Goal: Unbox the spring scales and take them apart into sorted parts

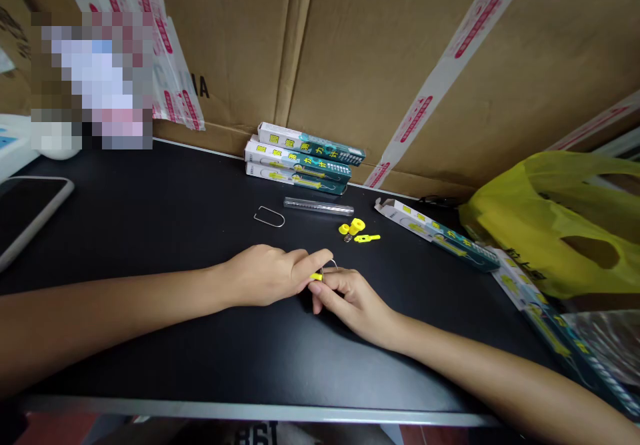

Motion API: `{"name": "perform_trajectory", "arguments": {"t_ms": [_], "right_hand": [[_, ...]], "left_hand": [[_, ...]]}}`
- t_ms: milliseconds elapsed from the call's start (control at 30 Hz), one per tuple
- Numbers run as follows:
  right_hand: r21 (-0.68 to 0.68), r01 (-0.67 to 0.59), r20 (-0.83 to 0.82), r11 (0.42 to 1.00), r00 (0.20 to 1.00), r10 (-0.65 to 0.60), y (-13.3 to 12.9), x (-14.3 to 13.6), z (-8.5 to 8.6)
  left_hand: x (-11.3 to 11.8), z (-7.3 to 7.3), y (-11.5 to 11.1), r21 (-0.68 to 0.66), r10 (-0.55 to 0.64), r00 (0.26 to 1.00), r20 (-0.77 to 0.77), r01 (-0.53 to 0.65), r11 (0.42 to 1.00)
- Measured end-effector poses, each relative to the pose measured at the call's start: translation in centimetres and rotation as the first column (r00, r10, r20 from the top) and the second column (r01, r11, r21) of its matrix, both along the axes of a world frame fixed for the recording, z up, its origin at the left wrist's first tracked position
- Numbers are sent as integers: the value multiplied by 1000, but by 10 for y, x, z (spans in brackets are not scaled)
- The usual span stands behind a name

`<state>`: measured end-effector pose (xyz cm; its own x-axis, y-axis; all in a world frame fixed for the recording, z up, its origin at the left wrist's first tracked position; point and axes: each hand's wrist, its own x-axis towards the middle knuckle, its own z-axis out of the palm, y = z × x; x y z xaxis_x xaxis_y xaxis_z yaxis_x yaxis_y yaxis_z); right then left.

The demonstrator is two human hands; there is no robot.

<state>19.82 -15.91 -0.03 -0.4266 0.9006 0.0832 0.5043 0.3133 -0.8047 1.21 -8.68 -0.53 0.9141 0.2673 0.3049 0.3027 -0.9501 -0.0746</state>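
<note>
At the bottom edge I make out dark cloth [295, 433] with pale lettering, cut off and only partly legible. Just beyond the near rim of the black table [200, 358], both hands meet at frame centre, fingers curled nearly closed. The left hand [267, 275] grips a small yellow piece [316, 276]; the right hand [357, 301] pinches a thin bent wire [335, 264] against it. I can't tell whether the two are joined.

Past them lie yellow fittings [357, 226], a small coil spring [348, 238], a U-shaped wire [284, 218] and a clear tube [319, 206]. Stacked boxes [299, 165] stand behind, upper centre, their yellow characters ending "力计". I get matching loose boxes [440, 235] at right, beside a yellow bag [525, 218]. Taped brown cardboard [240, 45] backs everything, "NA" readable at upper left.
</note>
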Motion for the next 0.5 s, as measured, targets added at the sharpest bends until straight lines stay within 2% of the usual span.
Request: {"name": "perform_trajectory", "arguments": {"t_ms": [500], "right_hand": [[94, 9, 14, 996, 1000, -10, -1, -1, 0]], "left_hand": [[1, -2, -3, 165, 36, 997, 61, -46, 985]]}}
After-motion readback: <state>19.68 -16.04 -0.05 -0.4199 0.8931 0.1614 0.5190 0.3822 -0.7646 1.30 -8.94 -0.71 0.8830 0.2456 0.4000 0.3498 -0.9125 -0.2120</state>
